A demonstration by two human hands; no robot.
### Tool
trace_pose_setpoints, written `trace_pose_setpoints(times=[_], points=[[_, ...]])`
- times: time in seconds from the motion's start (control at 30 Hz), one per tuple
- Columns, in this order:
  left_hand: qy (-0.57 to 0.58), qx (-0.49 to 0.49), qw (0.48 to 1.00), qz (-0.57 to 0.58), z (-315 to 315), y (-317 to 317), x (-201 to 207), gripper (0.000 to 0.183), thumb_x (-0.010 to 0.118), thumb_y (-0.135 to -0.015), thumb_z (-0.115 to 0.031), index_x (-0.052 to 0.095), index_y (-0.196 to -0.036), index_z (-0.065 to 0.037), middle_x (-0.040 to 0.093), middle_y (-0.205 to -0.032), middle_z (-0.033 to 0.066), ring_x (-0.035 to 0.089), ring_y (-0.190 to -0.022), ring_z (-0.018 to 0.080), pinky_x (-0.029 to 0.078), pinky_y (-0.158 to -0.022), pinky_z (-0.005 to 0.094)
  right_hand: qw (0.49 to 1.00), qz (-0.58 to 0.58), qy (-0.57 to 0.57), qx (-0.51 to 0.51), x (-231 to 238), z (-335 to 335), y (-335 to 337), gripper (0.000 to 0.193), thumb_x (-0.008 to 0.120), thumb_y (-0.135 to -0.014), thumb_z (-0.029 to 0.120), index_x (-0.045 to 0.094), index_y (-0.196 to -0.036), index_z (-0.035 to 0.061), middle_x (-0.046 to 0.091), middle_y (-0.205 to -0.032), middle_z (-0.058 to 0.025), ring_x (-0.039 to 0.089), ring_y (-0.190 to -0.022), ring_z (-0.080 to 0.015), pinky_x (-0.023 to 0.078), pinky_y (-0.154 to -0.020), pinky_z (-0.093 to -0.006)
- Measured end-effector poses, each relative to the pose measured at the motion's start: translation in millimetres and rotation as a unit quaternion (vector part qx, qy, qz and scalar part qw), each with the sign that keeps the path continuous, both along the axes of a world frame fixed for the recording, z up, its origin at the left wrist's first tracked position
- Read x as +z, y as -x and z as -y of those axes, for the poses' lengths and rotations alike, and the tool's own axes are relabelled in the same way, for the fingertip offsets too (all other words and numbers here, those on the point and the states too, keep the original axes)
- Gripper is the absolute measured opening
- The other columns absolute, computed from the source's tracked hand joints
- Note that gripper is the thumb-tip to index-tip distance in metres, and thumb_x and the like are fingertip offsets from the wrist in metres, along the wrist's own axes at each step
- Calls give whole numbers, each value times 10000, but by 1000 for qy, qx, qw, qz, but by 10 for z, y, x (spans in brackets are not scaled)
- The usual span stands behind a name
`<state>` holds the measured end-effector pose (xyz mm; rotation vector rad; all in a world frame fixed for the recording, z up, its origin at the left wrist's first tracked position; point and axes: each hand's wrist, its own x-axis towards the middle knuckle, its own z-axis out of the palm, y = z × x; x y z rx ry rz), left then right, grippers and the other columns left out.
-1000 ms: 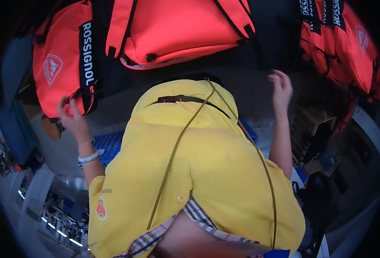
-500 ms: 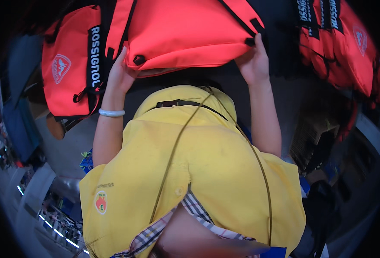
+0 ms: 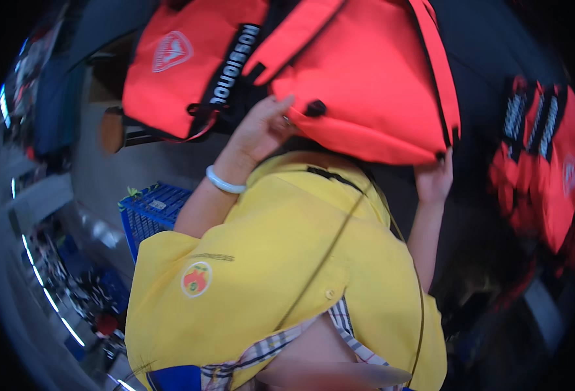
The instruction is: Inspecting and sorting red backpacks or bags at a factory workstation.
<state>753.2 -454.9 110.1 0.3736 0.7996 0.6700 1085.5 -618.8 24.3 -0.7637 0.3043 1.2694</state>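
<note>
A red backpack (image 3: 365, 85) with black-edged straps lies in front of me, its lower edge toward my body. My left hand (image 3: 265, 127), with a pale bangle at the wrist, grips the left lower corner, thumb on top and fingers partly hidden underneath. At the right lower corner my right hand (image 3: 434, 176) holds the edge, its fingers mostly behind the fabric. Just left of it lies another red bag (image 3: 177, 65) with a black lettered band and a pale emblem.
More red bags (image 3: 551, 156) with black bands are piled at the right. A blue plastic crate (image 3: 151, 212) stands beside my left arm. A brown rounded piece (image 3: 110, 130), perhaps a stool, shows at the left. A dark surface (image 3: 489, 65) lies under the bags.
My view has turned, so the bags on the left sit nearer the middle and the right pile lower. Both hands keep hold of the backpack, which now looks tilted down to the right.
</note>
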Motion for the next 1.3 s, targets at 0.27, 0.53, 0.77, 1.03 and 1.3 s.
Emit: trace_pose_setpoints(times=[0.27,0.53,0.77,1.03,1.3], points=[[-255,-188,756,-573,-72,624,-363,306,627,-910,-342,676,-885,-42,713,-789,97,702,-721,201,551,-681,331,944,258,63,194,-645,453,-293,565,482,-956,535,504,-1327,110,533,-1314,-69,511,-1144,-230,376,-990,-409],[-238,-118,814,-516,-9,520,-697,1005,697,-793,-534,165,-1510,-73,331,-1442,304,375,-1338,410,330,-1096,430,965,161,150,143,-292,-173,129,549,521,-914,536,474,-1351,208,489,-1402,29,503,-1178,-154,466,-704,-334],[-369,-169,890,-207,-137,-54,-1002,1032,719,-822,-407,66,-1511,-2,479,-1371,237,478,-1287,322,411,-1019,342,860,501,1,98,1662,-1377,-197,332,680,-825,170,658,-1116,13,666,-1069,-95,648,-940,-213,502,-866,-331],[-175,-241,953,-51,-43,20,-90,716,482,-939,-562,335,-1476,-110,460,-1397,132,487,-1235,269,400,-1009,414,357,872,-9,335,2557,-1650,1039,404,633,-855,194,589,-1163,-63,642,-868,-203,640,-847,-298,487,-788,-374],[158,-45,986,39,17,312,-874,432,506,-975,-418,542,-1281,-115,586,-1244,129,570,-1120,258,438,-988,398,481,671,-129,549,1164,-835,1623,454,620,-896,106,510,-1325,9,605,-1208,-203,560,-1180,-307,461,-966,-369]])
